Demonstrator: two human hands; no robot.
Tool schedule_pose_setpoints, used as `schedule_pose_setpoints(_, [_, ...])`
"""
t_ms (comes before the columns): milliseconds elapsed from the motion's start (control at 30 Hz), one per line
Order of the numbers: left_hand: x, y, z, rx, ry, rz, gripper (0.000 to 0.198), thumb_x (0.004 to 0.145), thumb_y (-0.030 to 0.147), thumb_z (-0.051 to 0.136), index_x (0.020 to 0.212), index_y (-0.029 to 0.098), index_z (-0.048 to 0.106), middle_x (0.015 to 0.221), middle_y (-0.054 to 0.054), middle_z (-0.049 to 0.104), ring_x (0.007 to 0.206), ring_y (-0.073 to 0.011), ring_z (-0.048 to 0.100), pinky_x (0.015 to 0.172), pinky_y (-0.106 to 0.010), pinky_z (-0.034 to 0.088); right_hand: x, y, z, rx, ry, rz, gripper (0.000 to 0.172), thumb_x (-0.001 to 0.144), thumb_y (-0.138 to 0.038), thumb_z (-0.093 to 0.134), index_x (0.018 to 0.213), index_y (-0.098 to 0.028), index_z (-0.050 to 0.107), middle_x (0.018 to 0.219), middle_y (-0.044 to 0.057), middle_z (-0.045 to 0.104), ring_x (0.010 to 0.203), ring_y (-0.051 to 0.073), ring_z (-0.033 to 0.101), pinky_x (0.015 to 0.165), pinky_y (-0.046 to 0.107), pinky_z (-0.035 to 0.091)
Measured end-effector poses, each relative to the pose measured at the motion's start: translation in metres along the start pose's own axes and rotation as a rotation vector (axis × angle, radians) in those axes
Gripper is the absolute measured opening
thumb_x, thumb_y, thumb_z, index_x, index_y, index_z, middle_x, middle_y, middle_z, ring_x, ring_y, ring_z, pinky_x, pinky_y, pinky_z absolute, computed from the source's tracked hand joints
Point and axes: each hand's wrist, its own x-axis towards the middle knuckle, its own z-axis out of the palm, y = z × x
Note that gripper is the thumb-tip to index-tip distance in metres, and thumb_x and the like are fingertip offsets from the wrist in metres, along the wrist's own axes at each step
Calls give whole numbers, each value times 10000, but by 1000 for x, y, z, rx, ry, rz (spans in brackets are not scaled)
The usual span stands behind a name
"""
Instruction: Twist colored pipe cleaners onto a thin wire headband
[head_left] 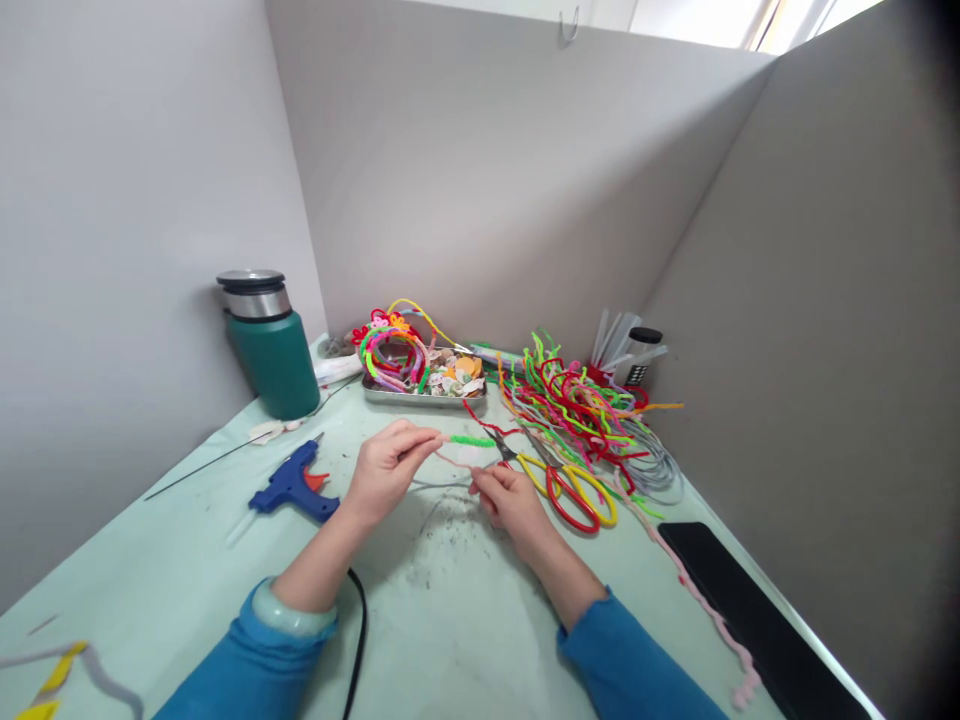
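Note:
Fingers pinched, my left hand (390, 465) grips a pipe cleaner whose bright green fuzzy part (472, 441) sticks out to the right of the fingertips. A thin pink length (454, 460) runs from there down to my right hand (514, 505), which pinches its other end. A grey strand (442, 485) shows between the two hands; whether it is held, I cannot tell. Just beyond my right hand lie yellow-handled scissors (534, 470) and red-handled scissors (574, 510). To the left of my left hand rests a blue glue gun (294, 483) with an orange trigger.
A metal tray (427, 401) at the back holds colourful pipe-cleaner rings and paper bits. Beside it spreads a tangled heap of pipe cleaners (577, 400). A green bottle (274, 360) stands back left. A black slab (750, 610) lies along the right edge, and grey partitions (510, 180) enclose the table.

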Motion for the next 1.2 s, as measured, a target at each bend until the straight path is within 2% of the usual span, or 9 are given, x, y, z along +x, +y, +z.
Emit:
schedule_pose_setpoints(100, [-3, -1, 2, 78, -40, 89, 176, 811, 264, 557, 898, 188, 691, 730, -36, 594, 648, -113, 528, 585, -219, 414, -1, -5, -2, 228, -72, 55, 288, 715, -434, 592, 681, -148, 584, 423, -80, 385, 330, 29, 199, 336, 184, 115])
schedule_pose_setpoints(200, [-5, -1, 1, 147, -60, 153, 184, 825, 246, 539, 930, 196, 682, 730, -30, 579, 648, -103, 525, 585, -207, 415, -3, -9, -2, 412, -111, 30, 232, 701, -377, 618, 765, -155, 590, 424, -88, 397, 328, 28, 204, 334, 171, 132])
schedule_pose_setpoints(367, [-6, 0, -1, 221, -81, 255, 171, 824, 222, 543, 933, 190, 671, 715, -21, 557, 625, -90, 508, 566, -198, 405, -4, -14, -6, 475, 4, -141, 229, 741, -376, 604, 835, -168, 590, 409, -89, 390, 336, 36, 227, 348, 170, 158])
schedule_pose_setpoints(567, [-5, 1, 1, 291, -130, 385, 178, 815, 202, 553, 969, 165, 634, 708, -37, 597, 646, -120, 509, 604, -241, 412, -2, -18, -16, 465, 112, -258, 210, 779, -359, 592, 866, -169, 617, 435, -81, 362, 368, 45, 238, 362, 181, 146])
schedule_pose_setpoints(667, [-6, 5, 2, 302, -129, 314, 223, 827, 217, 532, 1035, 152, 583, 745, -47, 602, 674, -131, 524, 636, -258, 422, -3, -18, -17, 508, 94, -312, 178, 805, -330, 571, 878, -175, 621, 458, -74, 371, 386, 48, 248, 375, 184, 156])
schedule_pose_setpoints(800, [-8, 11, 0, 296, -173, 216, 208, 851, 244, 482, 1024, 142, 540, 835, -70, 594, 754, -149, 546, 700, -282, 433, -6, -20, -16, 540, 48, -358, 140, 812, -306, 568, 852, -186, 628, 481, -62, 396, 406, 53, 282, 393, 187, 184])
schedule_pose_setpoints(967, [-9, 15, -1, 338, -292, 235, 237, 864, 244, 440, 1058, 136, 525, 818, -73, 577, 760, -171, 527, 693, -301, 420, -8, -21, -17, 509, 43, -408, 140, 796, -305, 584, 857, -198, 650, 567, -27, 487, 452, 67, 358, 413, 196, 238])
schedule_pose_setpoints(1100, [-8, 13, 1, 394, -303, 277, 236, 868, 219, 416, 1047, 132, 543, 829, -87, 591, 764, -182, 512, 698, -317, 400, -7, -23, -19, 479, 84, -444, 152, 776, -318, 597, 847, -201, 663, 733, 21, 587, 508, 87, 422, 425, 216, 290])
schedule_pose_setpoints(1200, [-8, 11, 2, 454, -321, 316, 236, 861, 210, 419, 1042, 132, 549, 791, -83, 606, 744, -189, 505, 685, -325, 381, -8, -25, -20, 440, 75, -467, 177, 789, -325, 577, 854, -192, 673, 665, 19, 580, 511, 96, 434, 430, 220, 309])
